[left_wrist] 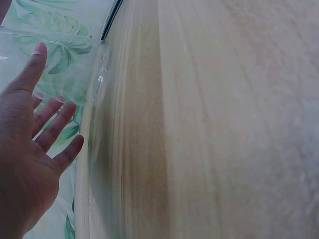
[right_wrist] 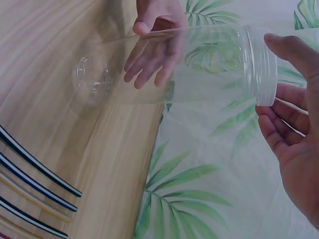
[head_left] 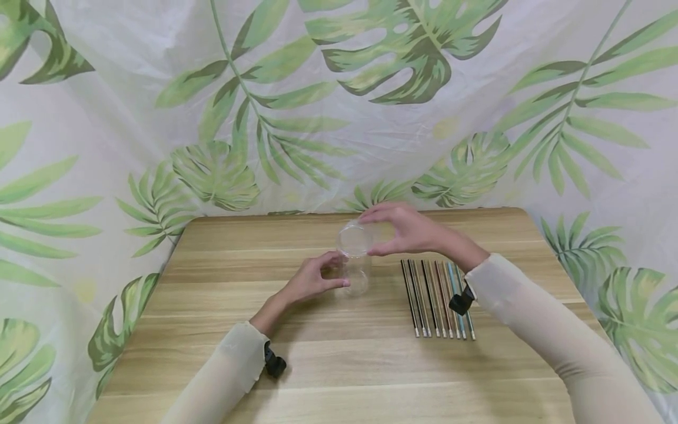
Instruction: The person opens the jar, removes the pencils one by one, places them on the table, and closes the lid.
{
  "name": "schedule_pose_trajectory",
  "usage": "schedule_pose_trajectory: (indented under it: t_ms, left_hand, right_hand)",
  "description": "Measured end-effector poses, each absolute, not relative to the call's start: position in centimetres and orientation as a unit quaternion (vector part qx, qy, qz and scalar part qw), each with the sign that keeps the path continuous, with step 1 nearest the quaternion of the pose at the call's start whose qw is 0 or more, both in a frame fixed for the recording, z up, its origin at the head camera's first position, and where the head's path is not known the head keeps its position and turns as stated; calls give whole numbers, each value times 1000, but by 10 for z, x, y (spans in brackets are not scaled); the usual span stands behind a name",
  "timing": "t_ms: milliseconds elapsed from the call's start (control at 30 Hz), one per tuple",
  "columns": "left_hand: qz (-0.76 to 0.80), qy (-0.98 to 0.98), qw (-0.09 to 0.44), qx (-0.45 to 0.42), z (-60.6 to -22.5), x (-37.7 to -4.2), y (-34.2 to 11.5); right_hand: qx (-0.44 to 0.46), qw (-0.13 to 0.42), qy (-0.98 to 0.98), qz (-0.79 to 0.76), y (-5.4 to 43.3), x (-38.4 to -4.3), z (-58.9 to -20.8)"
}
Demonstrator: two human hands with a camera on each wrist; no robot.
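Observation:
A clear, see-through jar (head_left: 361, 268) stands upright over the table; whether its base touches the wood I cannot tell. My left hand (head_left: 312, 275) holds the jar's body from the left, thumb on the near side and fingers behind. In the left wrist view, that left hand (left_wrist: 27, 124) has its fingers spread around the clear wall. At the top, my right hand (head_left: 408, 229) grips the jar's clear lid (right_wrist: 267, 69) between thumb and fingers. The lid sits on the jar's mouth. Through its wall, the jar (right_wrist: 209, 64) shows nothing inside.
To the right of the jar, several pencils (head_left: 410, 300) lie side by side in a row, mostly dark, with some light blue. They rest on a wooden table (head_left: 238, 247) under my right forearm. A leaf-patterned cloth (head_left: 296, 147) hangs behind the table.

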State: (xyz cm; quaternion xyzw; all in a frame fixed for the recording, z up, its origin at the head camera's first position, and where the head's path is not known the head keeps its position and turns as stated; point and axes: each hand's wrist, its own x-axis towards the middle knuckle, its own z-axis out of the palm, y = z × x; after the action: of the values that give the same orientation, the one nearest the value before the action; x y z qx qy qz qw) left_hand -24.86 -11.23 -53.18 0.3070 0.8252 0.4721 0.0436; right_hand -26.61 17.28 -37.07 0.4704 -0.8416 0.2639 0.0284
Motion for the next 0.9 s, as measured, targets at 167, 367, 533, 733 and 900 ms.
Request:
schedule_pose_trajectory:
  t_ms: [167,367,533,733,900]
  left_hand:
    - [470,827,48,304,-531,-247,-112]
    - [475,822,52,310,-530,-248,-113]
    - [476,823,55,306,-531,-248,-113]
    - [473,826,50,301,-532,-248,-113]
    - [477,824,52,299,-531,-247,-112]
  right_hand:
    - [477,32,-841,254,166,-267,-372]
    - [484,35,-842,236,162,-269,-371]
    - [483,29,-841,241,158,-271,-371]
    - [469,35,-845,253,157,-271,-372]
    - [459,33,-848,263,158,-269,-373]
